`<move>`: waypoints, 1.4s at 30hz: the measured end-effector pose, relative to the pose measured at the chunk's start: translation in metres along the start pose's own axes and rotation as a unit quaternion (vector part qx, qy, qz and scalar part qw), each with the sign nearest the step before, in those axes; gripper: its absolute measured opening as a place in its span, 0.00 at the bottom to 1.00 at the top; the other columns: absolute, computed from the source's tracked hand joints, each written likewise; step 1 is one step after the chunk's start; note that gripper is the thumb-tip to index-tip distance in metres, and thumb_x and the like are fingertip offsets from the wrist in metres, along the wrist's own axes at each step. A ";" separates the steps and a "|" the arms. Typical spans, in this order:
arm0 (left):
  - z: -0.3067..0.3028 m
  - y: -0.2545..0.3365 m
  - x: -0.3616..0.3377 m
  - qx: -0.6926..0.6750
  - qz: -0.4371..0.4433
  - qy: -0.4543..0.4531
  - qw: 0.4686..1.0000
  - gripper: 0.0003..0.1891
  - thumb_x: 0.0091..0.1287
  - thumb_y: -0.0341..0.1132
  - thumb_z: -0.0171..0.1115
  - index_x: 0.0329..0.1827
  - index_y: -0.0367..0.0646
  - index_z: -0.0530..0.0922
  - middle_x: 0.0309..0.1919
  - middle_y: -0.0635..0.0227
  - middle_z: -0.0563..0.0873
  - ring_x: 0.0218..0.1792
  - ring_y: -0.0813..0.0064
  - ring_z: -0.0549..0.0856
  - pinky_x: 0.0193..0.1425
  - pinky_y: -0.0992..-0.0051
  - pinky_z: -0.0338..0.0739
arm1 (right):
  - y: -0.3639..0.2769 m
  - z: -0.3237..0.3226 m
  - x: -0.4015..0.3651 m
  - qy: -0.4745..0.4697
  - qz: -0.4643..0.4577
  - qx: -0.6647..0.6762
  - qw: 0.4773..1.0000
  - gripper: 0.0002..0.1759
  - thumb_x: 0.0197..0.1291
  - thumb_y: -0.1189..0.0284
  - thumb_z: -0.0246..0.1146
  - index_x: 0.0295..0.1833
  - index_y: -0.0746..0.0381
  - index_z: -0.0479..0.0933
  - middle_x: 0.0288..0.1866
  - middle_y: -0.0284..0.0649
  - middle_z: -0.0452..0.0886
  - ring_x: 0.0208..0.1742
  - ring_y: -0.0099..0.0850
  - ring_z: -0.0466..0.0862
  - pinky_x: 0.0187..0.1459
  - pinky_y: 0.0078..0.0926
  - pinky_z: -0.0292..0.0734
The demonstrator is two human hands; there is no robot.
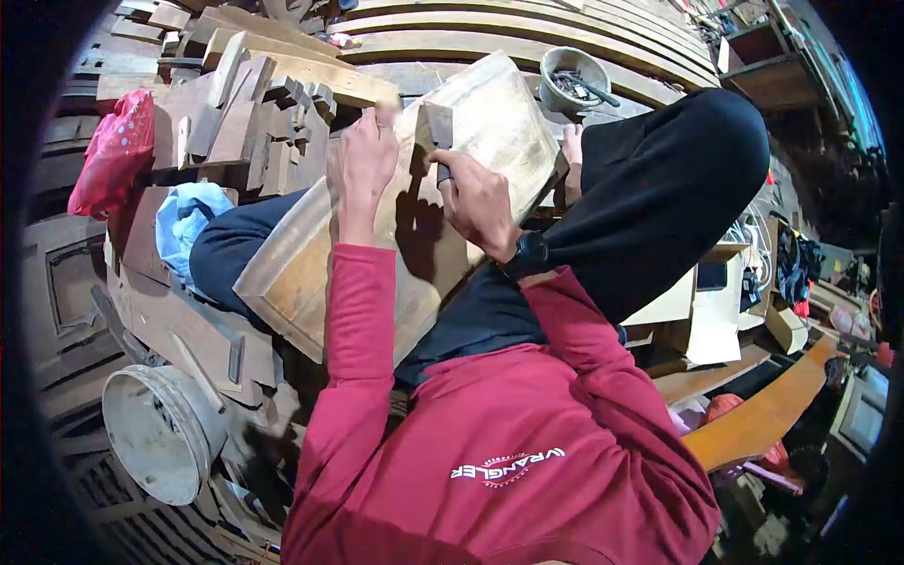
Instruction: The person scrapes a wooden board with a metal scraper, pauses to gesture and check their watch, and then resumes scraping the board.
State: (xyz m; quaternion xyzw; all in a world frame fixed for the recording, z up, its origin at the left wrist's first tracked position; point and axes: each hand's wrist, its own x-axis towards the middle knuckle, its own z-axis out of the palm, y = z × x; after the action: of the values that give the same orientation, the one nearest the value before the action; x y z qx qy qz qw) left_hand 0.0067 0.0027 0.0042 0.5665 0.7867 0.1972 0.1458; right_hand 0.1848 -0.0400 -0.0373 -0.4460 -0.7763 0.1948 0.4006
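Note:
A wide, pale wooden panel (330, 254) lies tilted across my lap, its framed edge toward the lower left. My left hand (367, 155) is closed in a fist over the upper left part of the panel; what its fingers hold, if anything, I cannot tell. Beside it, my right hand (478, 200), with a dark watch (527, 252) at the wrist, grips a flat tool with a dark handle, like a scraper (435, 125). The flat end points away from me over the panel, and a dark shadow falls below it.
A small bucket (576, 77) with dark bits and a handled tool stands beyond the panel. Wood offcuts (250, 113) pile up at left, near a pink bag (118, 155) and a blue cloth (188, 221). A large white bucket (155, 433) sits lower left. Long planks (508, 24) lie ahead.

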 end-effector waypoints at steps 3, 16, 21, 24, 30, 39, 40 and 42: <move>0.012 -0.013 0.006 -0.013 0.021 0.015 1.000 0.32 0.84 0.61 0.39 0.52 0.42 0.83 0.44 0.41 0.88 0.50 0.34 0.85 0.52 0.42 0.76 | -0.001 0.001 0.000 -0.008 0.014 -0.009 1.000 0.18 0.61 0.80 0.60 0.57 0.59 0.81 0.45 0.45 0.87 0.40 0.47 0.88 0.42 0.40 0.84; -0.001 0.000 -0.002 -0.002 0.005 -0.002 1.000 0.27 0.84 0.53 0.42 0.49 0.39 0.82 0.47 0.45 0.89 0.51 0.37 0.85 0.54 0.45 0.77 | -0.001 -0.002 0.000 -0.048 -0.003 -0.037 0.998 0.20 0.60 0.77 0.63 0.59 0.57 0.80 0.41 0.46 0.84 0.40 0.47 0.87 0.42 0.43 0.84; -0.001 0.001 0.000 -0.003 0.008 -0.004 1.000 0.27 0.84 0.54 0.43 0.49 0.39 0.82 0.48 0.44 0.88 0.52 0.38 0.85 0.55 0.45 0.77 | 0.006 0.002 0.001 -0.044 0.012 -0.050 0.998 0.24 0.59 0.78 0.62 0.62 0.57 0.80 0.42 0.47 0.86 0.42 0.47 0.88 0.43 0.43 0.84; 0.001 -0.004 -0.001 -0.016 0.005 -0.004 1.000 0.27 0.84 0.55 0.43 0.51 0.39 0.83 0.49 0.45 0.89 0.53 0.38 0.86 0.55 0.44 0.77 | -0.002 0.001 0.003 0.005 0.012 -0.004 1.000 0.26 0.59 0.78 0.62 0.65 0.57 0.79 0.45 0.49 0.87 0.43 0.48 0.88 0.45 0.42 0.84; -0.001 -0.001 -0.001 0.003 0.007 0.001 1.000 0.28 0.84 0.56 0.42 0.51 0.40 0.83 0.49 0.46 0.89 0.52 0.38 0.86 0.54 0.44 0.78 | -0.006 -0.006 0.005 -0.008 0.045 0.021 0.999 0.28 0.61 0.78 0.61 0.69 0.60 0.77 0.46 0.53 0.87 0.44 0.52 0.88 0.47 0.46 0.83; -0.001 -0.002 0.001 0.016 -0.007 -0.014 1.000 0.28 0.83 0.57 0.42 0.52 0.42 0.83 0.50 0.47 0.89 0.52 0.38 0.86 0.55 0.44 0.78 | -0.002 -0.002 0.005 -0.014 0.054 0.013 0.998 0.29 0.61 0.75 0.63 0.70 0.57 0.75 0.40 0.50 0.86 0.39 0.51 0.87 0.43 0.47 0.83; 0.000 -0.002 0.001 0.032 -0.002 -0.002 0.999 0.28 0.84 0.57 0.42 0.52 0.42 0.83 0.50 0.47 0.89 0.52 0.38 0.86 0.55 0.43 0.78 | 0.008 0.006 0.005 0.021 0.025 0.001 0.999 0.28 0.61 0.75 0.64 0.69 0.57 0.75 0.38 0.49 0.86 0.37 0.50 0.87 0.42 0.47 0.83; -0.003 0.002 -0.001 0.016 -0.007 -0.013 1.000 0.28 0.84 0.57 0.42 0.52 0.41 0.83 0.51 0.47 0.89 0.52 0.38 0.86 0.55 0.44 0.78 | 0.010 0.005 0.006 0.021 0.046 -0.005 0.999 0.27 0.60 0.75 0.66 0.68 0.57 0.76 0.39 0.49 0.86 0.38 0.50 0.87 0.43 0.46 0.83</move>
State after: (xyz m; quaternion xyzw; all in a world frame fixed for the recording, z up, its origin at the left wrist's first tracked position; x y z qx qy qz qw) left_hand 0.0070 0.0018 0.0079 0.5656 0.7919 0.1763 0.1478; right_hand 0.1843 -0.0295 -0.0439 -0.4874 -0.7474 0.1994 0.4052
